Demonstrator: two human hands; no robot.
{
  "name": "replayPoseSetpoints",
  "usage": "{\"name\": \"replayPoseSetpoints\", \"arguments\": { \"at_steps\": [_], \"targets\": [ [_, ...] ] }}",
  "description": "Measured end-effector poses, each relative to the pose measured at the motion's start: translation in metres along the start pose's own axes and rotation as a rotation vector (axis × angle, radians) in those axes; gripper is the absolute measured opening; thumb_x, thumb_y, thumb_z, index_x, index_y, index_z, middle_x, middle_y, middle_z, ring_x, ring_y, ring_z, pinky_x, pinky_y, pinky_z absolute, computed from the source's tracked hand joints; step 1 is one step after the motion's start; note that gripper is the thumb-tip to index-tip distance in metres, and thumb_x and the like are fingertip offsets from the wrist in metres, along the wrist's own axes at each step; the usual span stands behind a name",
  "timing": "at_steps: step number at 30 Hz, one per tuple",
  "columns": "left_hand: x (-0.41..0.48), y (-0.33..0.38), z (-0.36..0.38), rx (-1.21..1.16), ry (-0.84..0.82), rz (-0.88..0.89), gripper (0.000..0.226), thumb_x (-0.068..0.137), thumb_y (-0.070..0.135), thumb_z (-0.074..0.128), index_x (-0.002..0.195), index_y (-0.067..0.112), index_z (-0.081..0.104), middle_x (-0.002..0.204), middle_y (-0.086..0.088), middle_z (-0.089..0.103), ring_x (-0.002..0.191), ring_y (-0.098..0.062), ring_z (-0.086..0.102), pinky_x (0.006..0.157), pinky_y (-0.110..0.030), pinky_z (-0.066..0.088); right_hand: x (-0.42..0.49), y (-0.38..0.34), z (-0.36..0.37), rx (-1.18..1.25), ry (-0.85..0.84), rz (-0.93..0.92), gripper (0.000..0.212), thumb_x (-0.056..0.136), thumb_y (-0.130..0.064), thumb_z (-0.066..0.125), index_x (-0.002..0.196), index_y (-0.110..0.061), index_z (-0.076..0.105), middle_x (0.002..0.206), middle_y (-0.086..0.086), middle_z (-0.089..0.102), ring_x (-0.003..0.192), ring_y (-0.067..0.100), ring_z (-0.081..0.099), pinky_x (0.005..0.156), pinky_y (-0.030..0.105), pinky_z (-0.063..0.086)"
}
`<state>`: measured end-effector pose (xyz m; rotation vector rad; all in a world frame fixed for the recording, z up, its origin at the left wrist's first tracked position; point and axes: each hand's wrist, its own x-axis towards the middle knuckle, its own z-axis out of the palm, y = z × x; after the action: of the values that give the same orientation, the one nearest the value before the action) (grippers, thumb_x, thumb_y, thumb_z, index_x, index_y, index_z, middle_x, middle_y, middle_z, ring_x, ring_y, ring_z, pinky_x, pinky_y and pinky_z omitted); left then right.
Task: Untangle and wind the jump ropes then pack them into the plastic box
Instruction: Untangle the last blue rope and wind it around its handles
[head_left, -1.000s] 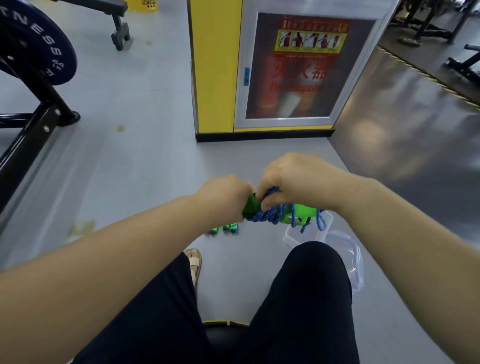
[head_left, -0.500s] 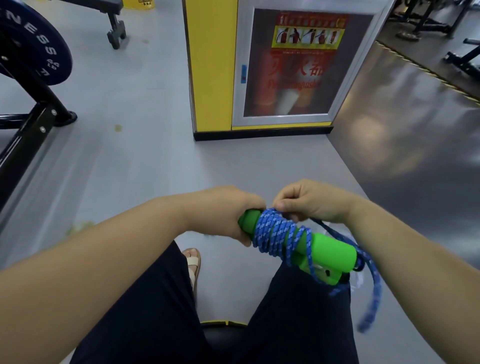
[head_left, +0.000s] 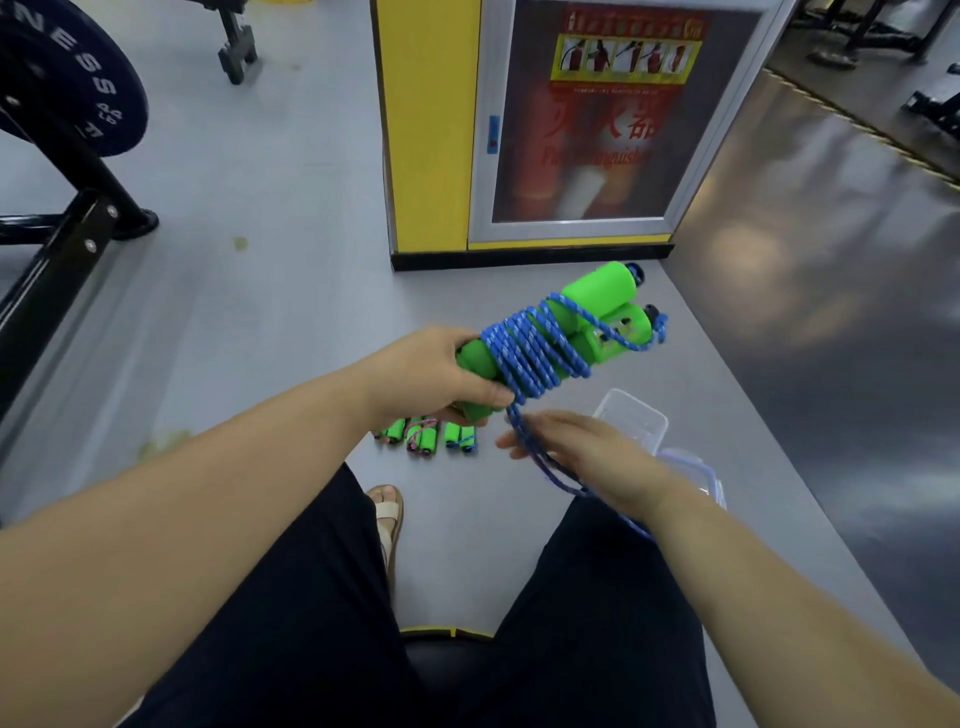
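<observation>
- Left hand (head_left: 431, 379): raised over the grey floor (head_left: 291, 322) at centre. Its grip is clamped on the near end of a pair of bright green foam jump-rope handles (head_left: 597, 306). The handles lie side by side, their far ends pointing up and to the right.
- Blue braided rope (head_left: 530, 353): wound in many turns around the middle of both handles. One loose strand drops from the coil toward the near right.
- Right hand (head_left: 587, 447): just below the coil and blurred. Its grip is apart, the fingers straight, with the loose strand running across them.
- Clear rectangular plastic box (head_left: 636, 418): on the floor to the right of the right hand, open side up. Its clear lid with blue clips (head_left: 698, 467) lies beside it, nearer and partly hidden by the right forearm.
- Three wound jump-rope bundles with green handles (head_left: 426, 436): in a row on the floor below the left hand, left of the box.
- Yellow-framed fire extinguisher cabinet (head_left: 582, 130): stands on the far side.
- Dark blue weight plate (head_left: 67, 83): far left, on a black frame.
</observation>
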<state>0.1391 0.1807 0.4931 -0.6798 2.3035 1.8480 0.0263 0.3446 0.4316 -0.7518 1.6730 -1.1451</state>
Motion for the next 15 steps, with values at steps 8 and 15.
{"name": "replayPoseSetpoints", "arguments": {
  "at_steps": [8,15],
  "targets": [
    [0.007,-0.006,-0.001,-0.033,0.117,-0.098,0.020,0.079,0.013,0.074,0.095,0.014,0.061,0.098,-0.018,0.068,0.072,-0.024,0.067,0.071,-0.036,0.060,0.011,-0.013,0.019,-0.333,0.177,-0.069,0.029,0.099,-0.026,0.041,0.099,-0.005,0.061,0.060,-0.006,0.039,0.051,0.009,0.036,0.049,0.019,0.031],
    [0.013,-0.016,0.000,0.497,0.295,-0.090,0.040,0.075,0.023,0.076,0.105,0.012,0.051,0.081,-0.002,0.055,0.074,-0.025,0.061,0.058,-0.033,0.052,-0.004,-0.021,0.018,-1.379,0.228,-0.355,0.031,0.100,-0.035,0.032,0.111,-0.016,0.054,0.102,0.004,0.063,0.096,0.028,0.059,0.068,0.033,0.039]
  ]
}}
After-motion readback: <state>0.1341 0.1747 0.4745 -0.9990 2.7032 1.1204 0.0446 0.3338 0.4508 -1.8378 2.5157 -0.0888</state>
